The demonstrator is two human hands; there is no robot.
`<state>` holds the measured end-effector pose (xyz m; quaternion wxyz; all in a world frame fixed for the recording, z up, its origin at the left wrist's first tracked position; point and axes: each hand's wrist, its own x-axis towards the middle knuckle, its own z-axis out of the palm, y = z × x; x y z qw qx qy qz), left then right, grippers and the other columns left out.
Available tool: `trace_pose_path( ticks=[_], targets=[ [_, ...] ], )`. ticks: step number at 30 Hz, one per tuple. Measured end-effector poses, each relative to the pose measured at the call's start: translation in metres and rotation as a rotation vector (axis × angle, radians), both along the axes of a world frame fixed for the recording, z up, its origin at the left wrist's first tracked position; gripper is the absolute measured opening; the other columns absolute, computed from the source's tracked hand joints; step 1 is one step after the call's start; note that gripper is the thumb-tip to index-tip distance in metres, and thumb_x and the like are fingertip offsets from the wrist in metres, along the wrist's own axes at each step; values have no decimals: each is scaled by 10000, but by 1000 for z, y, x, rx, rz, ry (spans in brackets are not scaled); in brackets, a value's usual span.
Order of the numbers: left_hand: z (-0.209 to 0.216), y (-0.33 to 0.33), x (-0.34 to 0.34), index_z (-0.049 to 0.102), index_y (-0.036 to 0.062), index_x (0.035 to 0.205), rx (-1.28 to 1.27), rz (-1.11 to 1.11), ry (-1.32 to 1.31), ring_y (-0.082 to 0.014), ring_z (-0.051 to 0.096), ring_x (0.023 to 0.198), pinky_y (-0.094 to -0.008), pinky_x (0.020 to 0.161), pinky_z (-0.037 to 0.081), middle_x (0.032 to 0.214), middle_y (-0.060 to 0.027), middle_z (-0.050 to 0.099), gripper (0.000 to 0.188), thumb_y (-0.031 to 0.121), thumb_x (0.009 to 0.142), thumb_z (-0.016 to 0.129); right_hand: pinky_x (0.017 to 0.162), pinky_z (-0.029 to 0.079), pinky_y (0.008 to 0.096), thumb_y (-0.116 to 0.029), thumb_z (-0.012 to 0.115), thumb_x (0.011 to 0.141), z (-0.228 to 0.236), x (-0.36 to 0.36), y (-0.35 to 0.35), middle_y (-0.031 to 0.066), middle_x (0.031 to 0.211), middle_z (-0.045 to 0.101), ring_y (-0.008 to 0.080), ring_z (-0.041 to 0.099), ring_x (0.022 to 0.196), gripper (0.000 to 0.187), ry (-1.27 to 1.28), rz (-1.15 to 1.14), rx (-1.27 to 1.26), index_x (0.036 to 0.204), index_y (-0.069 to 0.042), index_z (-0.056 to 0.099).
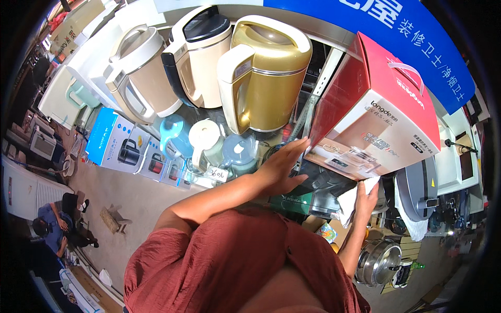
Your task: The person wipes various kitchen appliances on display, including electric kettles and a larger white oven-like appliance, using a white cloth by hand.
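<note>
A large red and white carton (373, 128) with a white carry handle stands on a glass shelf in front of me, to the right. My left hand (284, 168) is open, fingers stretched out, its tips at the carton's lower left edge; whether they press on it I cannot tell. At the carton's lower front edge, my right hand (366, 197) grips a white cloth (348, 202). Just left of the carton is a gold soy milk maker (274, 78). Beside it stand a cream and black one (206, 62) and a beige and white one (143, 73).
Below the soy milk makers sit small kettles, one blue (175, 135) and one white (205, 136), near a price tag (217, 174). Blue and white boxes (121, 143) line the shelf's left. Lower right is a steel pot (378, 261). A person (55, 224) sits far left.
</note>
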<state>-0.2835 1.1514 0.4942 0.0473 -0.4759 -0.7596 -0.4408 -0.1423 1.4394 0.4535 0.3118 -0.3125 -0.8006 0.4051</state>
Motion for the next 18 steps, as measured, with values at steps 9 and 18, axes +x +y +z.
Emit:
trace_pose_path(
  ticks=[9,18],
  targets=[
    [3,31,4,168,-13,1489,36,51,-160,-390,312,1372,-407,1136,262,1471,-262,314,880,198,805,681,785,454,355,-149,685,818,1,2,-2,135,931,602,246,575,842,278,55,86,33,1025,16,599],
    [-24,-7,-2,467,-25,1332,-4,166,-94,-359,528,1161,-394,1016,400,1259,-227,521,591,83,781,651,950,451,435,-182,649,777,45,20,-23,201,1312,465,395,527,1130,500,-390,-4,373,1254,-50,577]
  ],
)
